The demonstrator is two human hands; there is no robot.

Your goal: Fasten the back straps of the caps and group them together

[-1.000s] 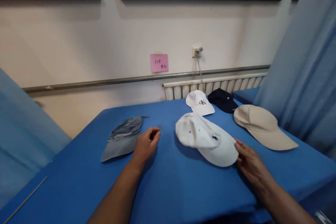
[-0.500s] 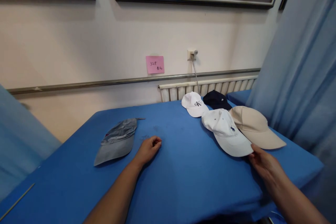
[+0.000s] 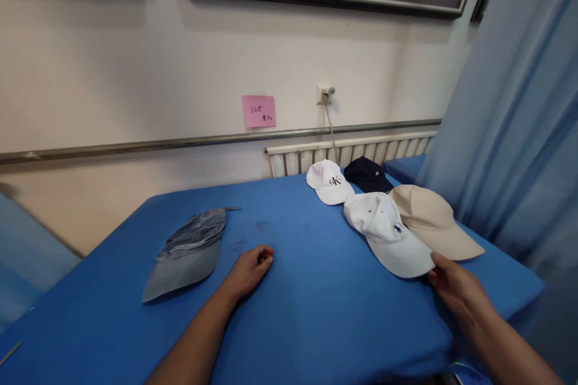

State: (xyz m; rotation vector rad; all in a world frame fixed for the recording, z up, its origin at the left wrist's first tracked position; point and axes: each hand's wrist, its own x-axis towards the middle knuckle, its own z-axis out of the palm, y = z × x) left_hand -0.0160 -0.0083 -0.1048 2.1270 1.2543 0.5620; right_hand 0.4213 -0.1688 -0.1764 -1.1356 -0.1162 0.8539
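My right hand pinches the front edge of the brim of a white baseball cap with a small dark horse-rider logo. This cap lies partly over a beige cap. My left hand rests on the blue cloth with its fingers curled in and nothing showing in them. To the left of it lies a grey-blue faded cap, brim toward me, untouched. Behind the held cap are a smaller white cap with black letters and a dark navy cap.
Everything lies on a table covered in blue cloth. A metal rail and a radiator run along the wall behind it. Blue curtains hang at the right. A thin stick shows at the lower left.
The view has shifted slightly, so most things sit a little further left and lower. My right hand still grips the white cap's brim, and my left hand stays curled on the cloth.
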